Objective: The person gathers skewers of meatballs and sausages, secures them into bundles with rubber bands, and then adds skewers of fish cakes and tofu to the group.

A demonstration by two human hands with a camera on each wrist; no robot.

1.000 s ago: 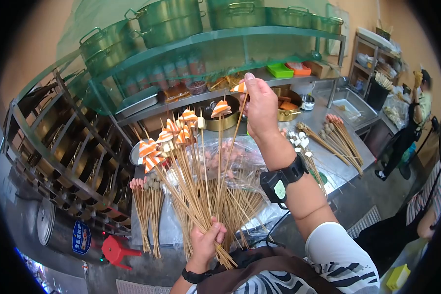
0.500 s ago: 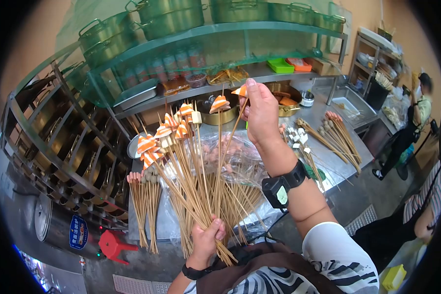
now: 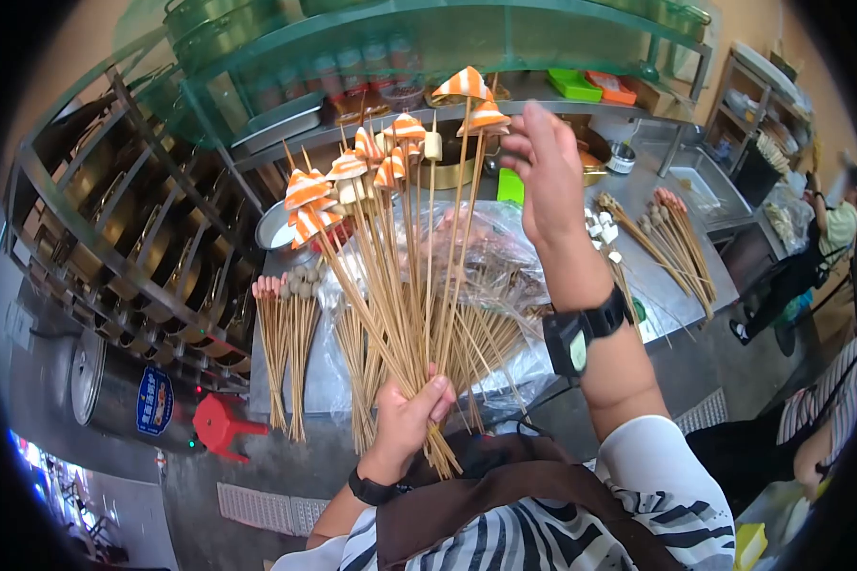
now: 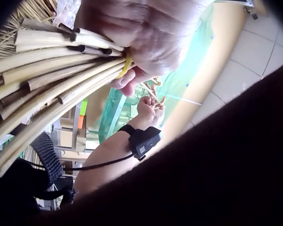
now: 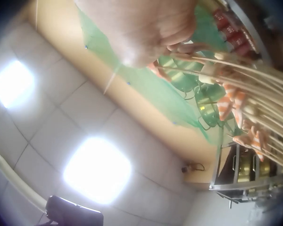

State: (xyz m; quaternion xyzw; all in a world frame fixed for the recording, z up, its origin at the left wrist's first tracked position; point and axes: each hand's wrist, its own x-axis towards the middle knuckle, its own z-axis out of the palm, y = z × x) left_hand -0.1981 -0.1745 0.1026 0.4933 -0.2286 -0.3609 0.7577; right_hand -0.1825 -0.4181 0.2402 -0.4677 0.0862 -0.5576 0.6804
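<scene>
Low in front of the body, my left hand point(image 3: 414, 414) grips the lower ends of a thick bunch of bamboo skewers point(image 3: 390, 324). A yellow rubber band point(image 4: 126, 66) circles the sticks beside that hand in the left wrist view. Orange-and-white striped triangular pieces point(image 3: 311, 205) top many skewers, and a pale cube point(image 3: 433, 146) tops another. My right hand point(image 3: 552, 186) is raised right of the two tallest striped pieces point(image 3: 464, 84), its fingers loosely extended and apart from the sticks. The right wrist view shows its fingers point(image 5: 179, 37) overlapping the skewer tops.
More skewers with pink tips point(image 3: 269, 285) and grey balls point(image 3: 305, 278) lie on the metal table's left; others point(image 3: 671, 228) lie at right. Clear plastic point(image 3: 490, 238) covers food behind the bunch. A pot rack point(image 3: 152, 247) stands left, a sink point(image 3: 700, 195) right, and another person point(image 3: 840, 224) far right.
My right hand has let go of the striped-topped skewer it pinched and moved slightly right. That skewer now stands with the bunch in my left hand. The head view has tilted downward.
</scene>
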